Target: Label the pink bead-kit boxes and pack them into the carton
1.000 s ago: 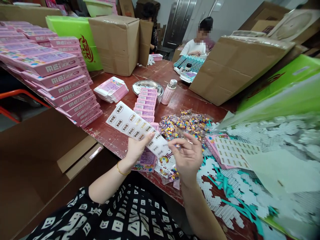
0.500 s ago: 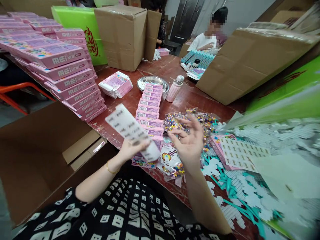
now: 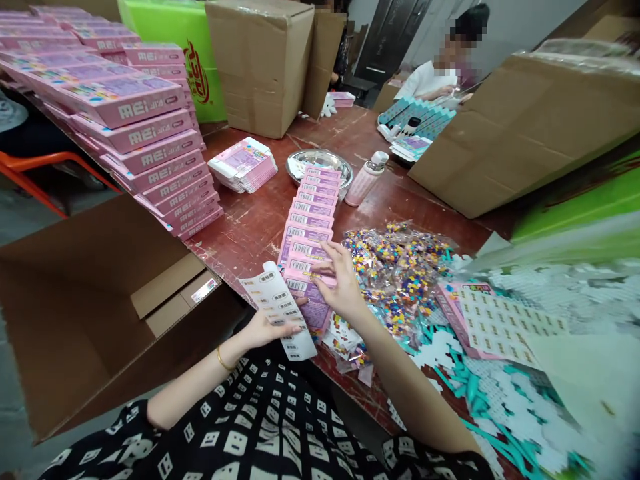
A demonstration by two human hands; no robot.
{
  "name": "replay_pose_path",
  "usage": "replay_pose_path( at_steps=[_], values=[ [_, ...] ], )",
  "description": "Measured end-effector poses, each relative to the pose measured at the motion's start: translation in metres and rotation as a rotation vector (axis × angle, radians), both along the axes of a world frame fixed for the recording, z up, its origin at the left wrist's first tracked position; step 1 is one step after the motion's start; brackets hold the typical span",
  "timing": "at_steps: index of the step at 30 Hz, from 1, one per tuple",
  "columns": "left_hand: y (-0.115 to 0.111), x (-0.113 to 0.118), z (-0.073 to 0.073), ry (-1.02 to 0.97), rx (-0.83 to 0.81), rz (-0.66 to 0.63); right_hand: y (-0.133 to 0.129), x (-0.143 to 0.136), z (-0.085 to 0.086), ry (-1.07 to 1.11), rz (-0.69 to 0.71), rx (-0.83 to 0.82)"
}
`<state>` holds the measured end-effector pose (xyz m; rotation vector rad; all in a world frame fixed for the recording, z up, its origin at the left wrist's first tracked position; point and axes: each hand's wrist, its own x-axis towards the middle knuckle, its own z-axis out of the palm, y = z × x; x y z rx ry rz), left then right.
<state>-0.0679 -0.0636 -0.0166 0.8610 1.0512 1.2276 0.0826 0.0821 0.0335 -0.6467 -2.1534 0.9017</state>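
My left hand grips a white sticker sheet with rows of dark oval labels, thumb on top. Beside it, a row of overlapping pink-purple boxes runs away from me, barcode ends showing. My right hand is over the near boxes, its fingertips touching or just above them, thumb and fingers slightly apart. Whether a small label is on the fingertips cannot be made out. To its right lie clear bags of colourful small pieces.
Stacked pink boxes stand left, above an open carton. Farther back are a flat pile, a metal plate and a bottle. White and teal pieces cover the right side. A person sits across the table.
My right hand has moved down and left onto the near boxes. The sticker sheet has come closer to me and hangs more upright. The view has shifted slightly.
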Motion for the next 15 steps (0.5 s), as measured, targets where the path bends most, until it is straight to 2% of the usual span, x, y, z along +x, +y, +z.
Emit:
replay_pose_path(
  at_steps=[6,12,15],
  values=[
    [0.004,0.0,-0.005,0.015,0.002,0.033,-0.002,-0.001,-0.003,0.108,-0.038,0.092],
    [0.008,-0.002,-0.015,0.017,0.008,0.034,-0.017,0.002,-0.003,0.185,-0.167,-0.03],
    [0.008,-0.002,-0.015,0.042,0.028,0.062,-0.022,0.003,-0.002,0.176,-0.176,-0.051]
  ],
)
